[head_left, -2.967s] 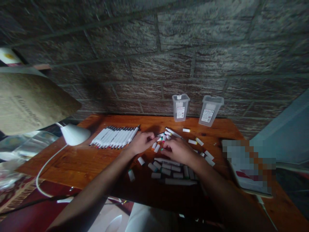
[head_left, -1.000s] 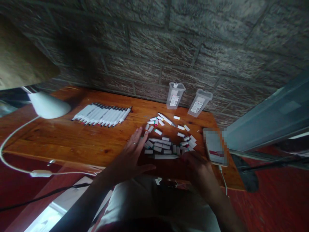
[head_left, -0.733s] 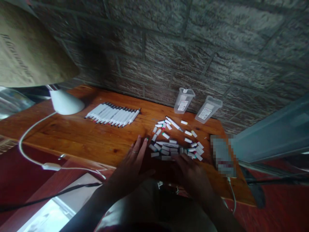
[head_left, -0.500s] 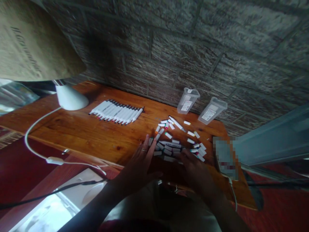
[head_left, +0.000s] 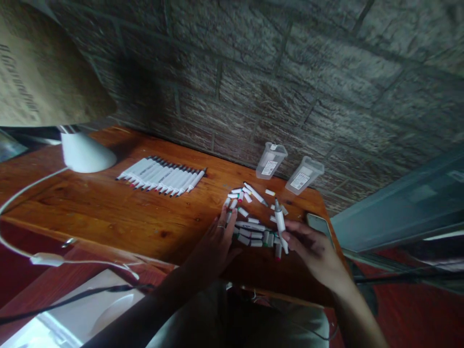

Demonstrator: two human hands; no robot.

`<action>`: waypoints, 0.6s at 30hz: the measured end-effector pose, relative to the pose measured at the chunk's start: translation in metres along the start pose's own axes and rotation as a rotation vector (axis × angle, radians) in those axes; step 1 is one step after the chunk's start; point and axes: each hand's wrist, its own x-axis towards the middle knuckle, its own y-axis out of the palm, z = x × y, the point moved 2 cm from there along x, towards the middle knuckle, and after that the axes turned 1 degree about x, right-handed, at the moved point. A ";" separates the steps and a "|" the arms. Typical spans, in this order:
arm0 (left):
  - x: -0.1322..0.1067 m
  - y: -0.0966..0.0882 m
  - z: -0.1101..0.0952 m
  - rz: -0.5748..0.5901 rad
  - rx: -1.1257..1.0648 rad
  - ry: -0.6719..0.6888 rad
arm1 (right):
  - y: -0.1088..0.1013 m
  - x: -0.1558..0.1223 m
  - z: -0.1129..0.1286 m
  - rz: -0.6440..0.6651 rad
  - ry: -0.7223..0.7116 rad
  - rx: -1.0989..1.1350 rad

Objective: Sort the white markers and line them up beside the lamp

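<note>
My right hand [head_left: 314,252] pinches a white marker [head_left: 280,223] and holds it lifted above the wooden desk [head_left: 108,217], dark tip pointing away from me. My left hand [head_left: 216,244] lies flat with fingers stretched out, its fingertips touching a heap of loose white markers and caps [head_left: 253,220]. A ring shows on one finger of that hand. Further left, a neat row of capped markers [head_left: 161,175] lies side by side.
Two clear plastic marker boxes [head_left: 270,160] [head_left: 303,175] stand by the brick wall. A phone [head_left: 319,224] lies at the desk's right edge. A white lamp base [head_left: 85,152] with its cable [head_left: 54,258] sits at the left, under a brown shade [head_left: 39,72].
My right hand has picked one marker out of the heap and lifted it. My left hand slid forward onto the heap's left side. The view has tilted and shifted.
</note>
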 end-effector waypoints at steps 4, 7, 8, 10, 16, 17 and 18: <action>0.013 0.010 0.006 -0.066 0.078 0.032 | -0.002 -0.002 -0.001 -0.013 0.064 0.126; 0.021 0.014 0.013 -0.084 0.105 0.059 | -0.003 -0.005 -0.002 -0.024 0.128 0.229; 0.023 0.015 0.014 -0.081 0.106 0.070 | -0.002 -0.006 -0.003 -0.030 0.158 0.269; 0.026 0.012 0.015 -0.079 0.086 0.088 | 0.003 -0.004 -0.005 -0.045 0.215 0.358; 0.022 -0.042 -0.010 -0.153 -0.397 -0.084 | 0.031 0.007 -0.006 -0.011 0.247 0.566; 0.023 -0.051 -0.014 -0.145 -0.576 -0.126 | 0.036 0.008 -0.004 0.009 0.233 0.562; 0.025 -0.058 -0.017 -0.132 -0.753 -0.177 | 0.041 0.010 -0.002 0.027 0.217 0.548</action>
